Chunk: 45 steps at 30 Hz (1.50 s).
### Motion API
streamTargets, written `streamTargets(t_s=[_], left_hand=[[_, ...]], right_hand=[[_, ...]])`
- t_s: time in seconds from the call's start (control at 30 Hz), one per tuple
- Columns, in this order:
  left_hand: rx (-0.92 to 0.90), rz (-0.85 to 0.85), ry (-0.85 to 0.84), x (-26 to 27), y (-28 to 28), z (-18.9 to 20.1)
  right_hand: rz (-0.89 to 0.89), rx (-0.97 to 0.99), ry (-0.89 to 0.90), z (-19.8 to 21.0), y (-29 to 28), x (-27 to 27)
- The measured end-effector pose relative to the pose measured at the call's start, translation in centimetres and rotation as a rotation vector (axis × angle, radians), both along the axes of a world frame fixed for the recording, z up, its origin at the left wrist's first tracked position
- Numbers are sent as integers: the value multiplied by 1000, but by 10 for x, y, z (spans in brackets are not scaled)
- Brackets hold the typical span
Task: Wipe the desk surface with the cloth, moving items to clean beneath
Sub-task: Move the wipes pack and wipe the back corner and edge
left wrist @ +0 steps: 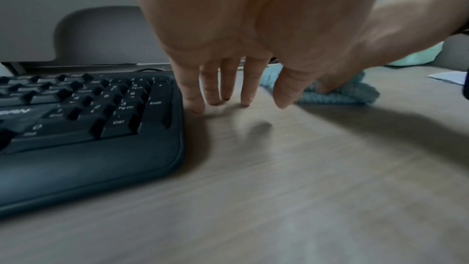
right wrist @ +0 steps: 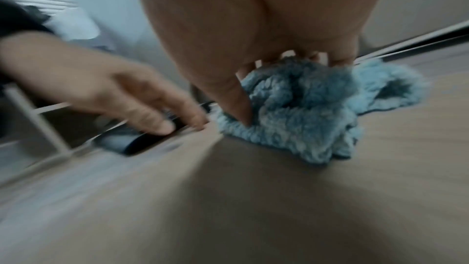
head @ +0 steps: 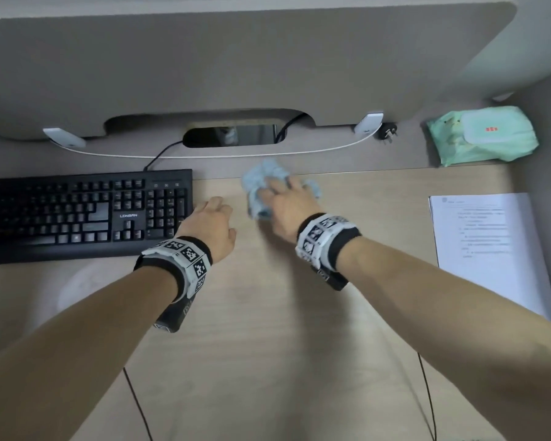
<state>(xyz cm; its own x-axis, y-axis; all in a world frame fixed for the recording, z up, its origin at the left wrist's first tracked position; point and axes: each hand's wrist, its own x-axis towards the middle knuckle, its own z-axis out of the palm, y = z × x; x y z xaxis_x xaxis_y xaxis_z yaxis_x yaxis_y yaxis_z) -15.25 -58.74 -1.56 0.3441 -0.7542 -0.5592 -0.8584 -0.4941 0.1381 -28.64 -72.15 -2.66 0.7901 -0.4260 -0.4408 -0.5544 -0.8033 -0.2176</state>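
Note:
A crumpled light-blue cloth (head: 261,183) (left wrist: 337,95) (right wrist: 304,111) lies on the wooden desk (head: 268,329) near its back edge. My right hand (head: 282,194) grips it from above, the thumb (right wrist: 241,107) dug into its left side and the fingers spread over the top. A black keyboard (head: 77,214) (left wrist: 76,127) lies at the left. My left hand (head: 212,218) (left wrist: 228,95) hangs just right of the keyboard's end, fingers straight and pointing down, tips touching the desk and holding nothing.
A grey panel (head: 236,58) on white feet stands along the back, with a cable hole (head: 229,135) beneath it. A green wet-wipe pack (head: 481,135) and a plug (head: 385,132) lie at the back right. Printed papers (head: 484,243) lie at the right edge.

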Motion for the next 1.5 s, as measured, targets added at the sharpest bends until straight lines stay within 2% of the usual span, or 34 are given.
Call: streamTargets(t_s=[0.07, 0.13, 0.23, 0.33, 0.43, 0.53, 0.6, 0.67, 0.83, 0.9, 1.03, 1.17, 1.27, 1.33, 1.5], left_hand=[[7, 3, 0, 0, -3, 1], [20, 9, 2, 0, -6, 2], [3, 25, -27, -3, -10, 4], [-20, 63, -62, -11, -11, 2], [-37, 146, -76, -15, -12, -4], [-43, 210, -100, -21, -17, -8], [-37, 235, -121, -25, -22, -6], [-26, 251, -132, -27, -26, -5], [-51, 253, -130, -24, -20, -10], [-58, 238, -115, -21, -16, -13], [-93, 172, -82, -12, -7, -14], [-100, 67, -46, -4, -1, -7], [-49, -10, -13, 1, 5, -1], [-35, -47, -8, 3, 8, 2], [-50, -92, -32, 1, 14, 2]], right_hand=[[33, 35, -52, 2, 7, -13], [-134, 39, -83, 3, -14, -42], [-479, -33, -35, 0, -77, -104], [-652, -99, -1, -4, -122, -145], [-576, -148, 4, -18, -112, -118], [-275, -103, -67, -26, -67, -79], [-80, -62, -100, -22, -44, -77], [-24, -23, -124, -18, -52, -92], [-281, -75, -28, -34, -127, -140], [-373, -105, -34, -35, -133, -137], [-415, -102, -18, -26, -87, -91], [-187, -54, -86, -21, -7, -49], [-148, 13, -96, -19, 14, -52], [-229, -4, -100, -19, 6, -72], [-595, -105, -46, -21, -23, -131]])
